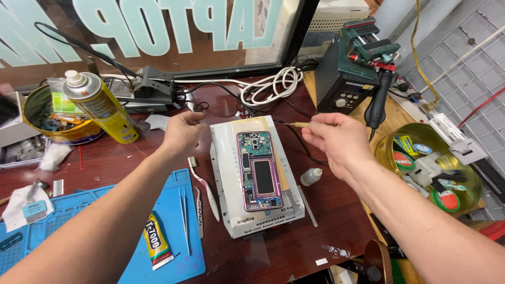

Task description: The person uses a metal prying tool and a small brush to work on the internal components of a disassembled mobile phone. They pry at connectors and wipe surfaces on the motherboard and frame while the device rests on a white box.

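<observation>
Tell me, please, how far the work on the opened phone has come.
Done: the purple phone with its back cover off lies on the white heating pad, circuit board and black middle panel exposed. In hand: the right hand holds a thin brass-tipped tool above it; the left hand hovers beside, holding nothing visible. Left: the phone stays open, and the yellow-labelled glue tube lies capped.

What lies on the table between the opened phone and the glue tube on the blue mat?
In the head view, tweezers on the blue mat and a white-handled tool lie between the opened phone and the glue tube.
</observation>
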